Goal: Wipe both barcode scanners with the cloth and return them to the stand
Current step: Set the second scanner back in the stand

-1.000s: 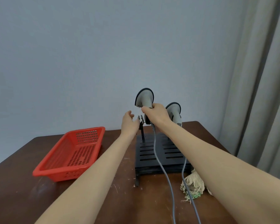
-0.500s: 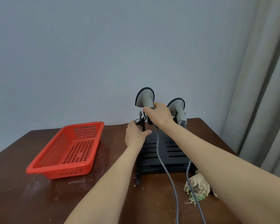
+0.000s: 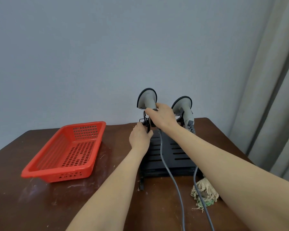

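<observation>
A red basket (image 3: 65, 152) sits at the left of the dark wooden surface (image 3: 40, 205), nothing visible inside it. Next comes the left hand (image 3: 139, 137), its fingers curled round the black upright bracket at the left side of the stand (image 3: 178, 152), apparently bracing it. Above it the left scanner (image 3: 148, 100) stands head-up at that bracket, and the right hand (image 3: 163, 118) wraps round its handle. Whether this scanner is being seated or lifted out cannot be told. The right scanner (image 3: 183, 105) rests in its own holder just beside it, untouched, and grey cables (image 3: 173, 180) trail from both towards the near edge. The cloth (image 3: 204, 192) lies crumpled on the surface near the stand's front right corner, in neither hand. So no wiping is under way. I judge the task either barely begun or almost finished.
</observation>
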### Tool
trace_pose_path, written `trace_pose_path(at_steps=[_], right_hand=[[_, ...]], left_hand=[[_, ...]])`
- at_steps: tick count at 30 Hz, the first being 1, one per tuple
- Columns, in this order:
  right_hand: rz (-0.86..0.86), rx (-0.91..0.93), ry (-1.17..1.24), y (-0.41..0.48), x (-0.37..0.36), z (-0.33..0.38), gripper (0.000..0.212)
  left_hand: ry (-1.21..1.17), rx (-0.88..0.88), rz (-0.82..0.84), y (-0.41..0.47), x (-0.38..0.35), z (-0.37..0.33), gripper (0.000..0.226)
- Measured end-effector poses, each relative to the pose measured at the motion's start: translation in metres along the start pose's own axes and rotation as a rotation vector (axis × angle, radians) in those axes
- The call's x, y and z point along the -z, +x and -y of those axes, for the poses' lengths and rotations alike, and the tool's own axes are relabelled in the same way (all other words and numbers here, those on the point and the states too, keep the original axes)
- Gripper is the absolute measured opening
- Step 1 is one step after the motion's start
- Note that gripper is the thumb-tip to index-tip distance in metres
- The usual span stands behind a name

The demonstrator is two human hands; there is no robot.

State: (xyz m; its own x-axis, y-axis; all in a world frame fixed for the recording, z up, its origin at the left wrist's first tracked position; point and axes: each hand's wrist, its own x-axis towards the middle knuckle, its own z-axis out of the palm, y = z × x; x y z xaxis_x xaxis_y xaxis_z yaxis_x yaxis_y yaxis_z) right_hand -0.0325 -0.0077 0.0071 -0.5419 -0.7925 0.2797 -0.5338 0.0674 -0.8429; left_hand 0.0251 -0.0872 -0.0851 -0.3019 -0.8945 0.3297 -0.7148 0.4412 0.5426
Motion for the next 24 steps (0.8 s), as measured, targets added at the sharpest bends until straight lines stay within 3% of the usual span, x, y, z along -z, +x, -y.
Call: trace_pose_path(at_steps=[10,13,15,24], right_hand=[[0.036,-0.004,-0.069,-0.001,-0.008,-0.003,0.02],[0.053,0.011,-0.103,-0.006,-0.008,-0.001,0.051],[0.06,0.042,-0.138,-0.007,-0.007,0.0,0.059],[0.083,0.038,-0.261,-0.003,-0.006,0.007,0.052]], left_hand=[[-0.002,-0.005,0.054,-0.004,0.005,-0.004,0.03],[0.003,-0.005,0.061,-0.006,0.009,-0.006,0.025],[0.004,-0.006,0.067,-0.007,0.01,-0.007,0.023],[-0.042,0.013,0.082,-0.007,0.012,-0.009,0.024]])
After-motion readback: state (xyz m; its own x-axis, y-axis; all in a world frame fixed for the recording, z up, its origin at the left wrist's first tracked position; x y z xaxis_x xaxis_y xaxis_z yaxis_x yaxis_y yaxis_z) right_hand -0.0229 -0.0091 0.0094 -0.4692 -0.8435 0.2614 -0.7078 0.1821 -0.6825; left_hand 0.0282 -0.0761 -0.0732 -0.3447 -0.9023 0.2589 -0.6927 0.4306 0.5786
